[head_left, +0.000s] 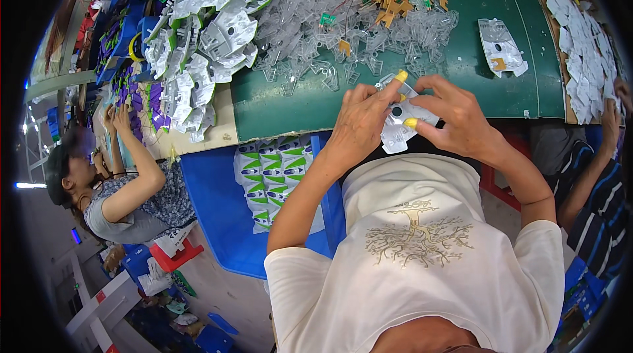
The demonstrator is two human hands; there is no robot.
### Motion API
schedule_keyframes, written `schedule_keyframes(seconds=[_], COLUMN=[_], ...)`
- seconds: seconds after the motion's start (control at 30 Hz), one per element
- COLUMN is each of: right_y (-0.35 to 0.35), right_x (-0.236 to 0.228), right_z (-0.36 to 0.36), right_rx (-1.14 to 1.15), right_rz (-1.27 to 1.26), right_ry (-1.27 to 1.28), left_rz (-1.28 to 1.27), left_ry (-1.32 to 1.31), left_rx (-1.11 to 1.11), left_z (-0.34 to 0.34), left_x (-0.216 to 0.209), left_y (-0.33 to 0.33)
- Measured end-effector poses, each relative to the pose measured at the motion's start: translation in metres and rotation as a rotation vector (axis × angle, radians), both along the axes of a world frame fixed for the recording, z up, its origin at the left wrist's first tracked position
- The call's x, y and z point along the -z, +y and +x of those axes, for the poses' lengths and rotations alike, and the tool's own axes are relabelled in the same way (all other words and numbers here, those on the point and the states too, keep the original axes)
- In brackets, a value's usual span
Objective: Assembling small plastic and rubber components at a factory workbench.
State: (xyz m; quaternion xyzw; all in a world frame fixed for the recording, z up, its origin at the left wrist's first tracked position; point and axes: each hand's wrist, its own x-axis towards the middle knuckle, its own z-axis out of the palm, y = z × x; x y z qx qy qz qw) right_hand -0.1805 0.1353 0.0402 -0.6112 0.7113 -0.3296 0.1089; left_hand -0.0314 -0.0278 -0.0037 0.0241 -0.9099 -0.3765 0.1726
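Note:
At the table's near edge, I hold a white plastic shell [394, 140] with a dark round hole, tilted above my lap. My left hand [361, 121] is closed on its left side, with a yellow cover on a fingertip. From the right, my right hand [459, 117] grips the same shell, its yellow-tipped thumb pressed on the face and the fingers bent over the top. Whether a small part sits under my fingertips is hidden. A similar white shell [499, 40] with a tan piece at its lower end lies farther right on the green tabletop [290, 112].
Beyond my hands spreads a heap of clear plastic pieces [297, 23], with tan parts and red wires [386, 0] on top. White green-edged shells [227, 30] pile up at left. A blue bin [204, 185] stands below the edge. Co-workers sit left [132, 201] and right [593, 188].

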Motion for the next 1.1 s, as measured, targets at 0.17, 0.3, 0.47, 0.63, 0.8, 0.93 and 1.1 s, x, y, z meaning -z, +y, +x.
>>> schedule_keyframes(seconds=[0.17,0.3,0.47,0.63,0.8,0.93,1.1], right_y=[0.009,0.013,0.018,0.013,0.029,0.036,0.055], right_x=[-0.022,-0.006,0.019,0.018,0.014,0.042,0.036], right_z=[-0.001,0.015,0.036,0.039,0.014,0.017,-0.005], right_rx=[-0.044,-0.057,0.039,0.060,0.194,0.388,0.499], right_rz=[0.101,-0.123,-0.108,-0.083,-0.143,0.035,-0.150], right_ry=[-0.585,-0.130,0.294,0.266,-0.005,-0.416,-0.546], left_rz=[-0.032,-0.016,-0.004,0.018,0.042,0.016,0.033], left_ry=[-0.026,0.009,0.021,0.038,0.038,-0.003,0.238], left_rx=[-0.009,-0.057,-0.084,-0.094,-0.085,-0.104,-0.237], left_z=[0.004,0.004,0.004,0.005,0.006,0.002,0.011], left_x=[0.000,0.005,0.007,0.010,0.011,0.008,-0.002], left_y=[0.001,0.007,0.010,0.009,0.008,0.012,0.007])
